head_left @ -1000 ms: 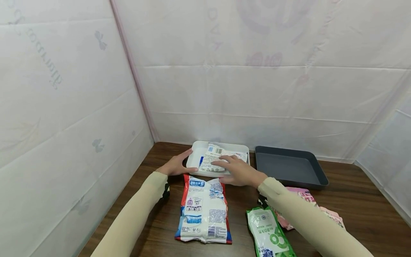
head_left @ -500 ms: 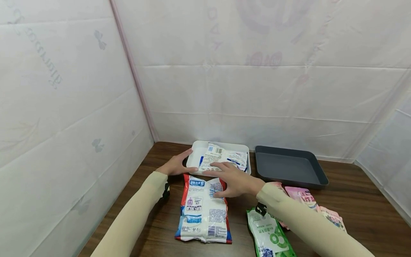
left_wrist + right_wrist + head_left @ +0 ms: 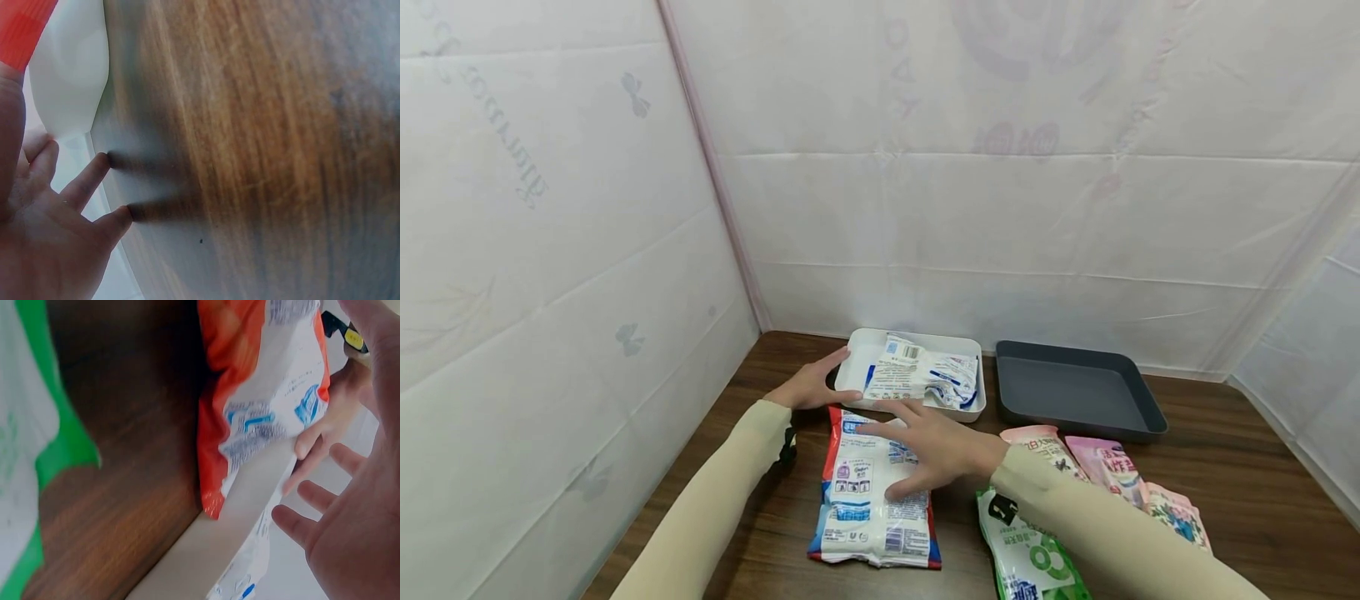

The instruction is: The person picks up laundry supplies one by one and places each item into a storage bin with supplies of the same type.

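A white tray (image 3: 862, 354) stands at the back of the table, holding white-and-blue printed packets (image 3: 897, 367). At its front left corner is my left hand (image 3: 808, 386), thumb and fingers spread along the rim. The left wrist view shows its fingers (image 3: 86, 181) straight beside the tray wall (image 3: 72, 69). In front of the tray lies a plump laundry detergent bag (image 3: 853, 533), white with red and blue edges. Above its upper right part hovers my right hand (image 3: 946, 450), fingers spread and holding nothing. The right wrist view shows that palm (image 3: 359, 544) apart from the bag (image 3: 281, 381).
A dark grey tray (image 3: 1075, 392) stands right of the white one. Pink pouches (image 3: 1107, 463) lie in front of it, and a green-and-white pouch (image 3: 1030, 550) lies nearer, partly under the right sleeve (image 3: 1097, 517). Sheeting (image 3: 925, 217) hangs behind the table.
My right hand has drawn back from above the packets in the white tray, toward me and over the detergent bag. The packets now show more fully. My left hand has stayed in place.
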### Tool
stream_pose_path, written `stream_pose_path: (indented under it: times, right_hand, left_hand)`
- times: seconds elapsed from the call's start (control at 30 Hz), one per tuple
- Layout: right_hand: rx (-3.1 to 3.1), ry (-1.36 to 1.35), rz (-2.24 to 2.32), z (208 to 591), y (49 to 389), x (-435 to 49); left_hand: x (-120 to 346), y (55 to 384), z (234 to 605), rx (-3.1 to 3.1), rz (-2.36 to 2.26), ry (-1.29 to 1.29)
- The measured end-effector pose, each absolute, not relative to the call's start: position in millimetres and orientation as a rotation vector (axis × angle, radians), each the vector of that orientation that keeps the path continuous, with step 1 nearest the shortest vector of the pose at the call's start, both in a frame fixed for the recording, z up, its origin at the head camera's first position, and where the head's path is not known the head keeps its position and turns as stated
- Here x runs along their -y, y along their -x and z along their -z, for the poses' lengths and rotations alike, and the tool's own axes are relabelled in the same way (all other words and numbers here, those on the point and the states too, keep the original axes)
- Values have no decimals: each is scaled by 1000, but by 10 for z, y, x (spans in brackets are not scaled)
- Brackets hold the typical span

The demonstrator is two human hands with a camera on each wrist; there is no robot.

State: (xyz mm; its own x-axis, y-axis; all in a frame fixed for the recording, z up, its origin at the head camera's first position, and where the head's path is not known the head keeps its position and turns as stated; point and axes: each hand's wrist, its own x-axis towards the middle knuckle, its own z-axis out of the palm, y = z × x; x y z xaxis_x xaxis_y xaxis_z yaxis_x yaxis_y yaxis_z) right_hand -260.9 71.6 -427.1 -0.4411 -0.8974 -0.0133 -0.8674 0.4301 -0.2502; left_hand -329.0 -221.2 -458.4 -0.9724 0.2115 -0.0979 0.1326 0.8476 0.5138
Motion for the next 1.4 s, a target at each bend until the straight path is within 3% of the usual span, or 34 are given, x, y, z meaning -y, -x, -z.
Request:
stream_pose_path:
  times: [0.57,1.4]
  right_hand:
    - [-2341,1503,248,4336,2347,-573]
    - [-2387,1404,169,4389,2338,-490]
  left_hand:
    - [2219,3305,4580,-2863,-793,-288]
    - [2233,3323,4600,-2861,-787,-288]
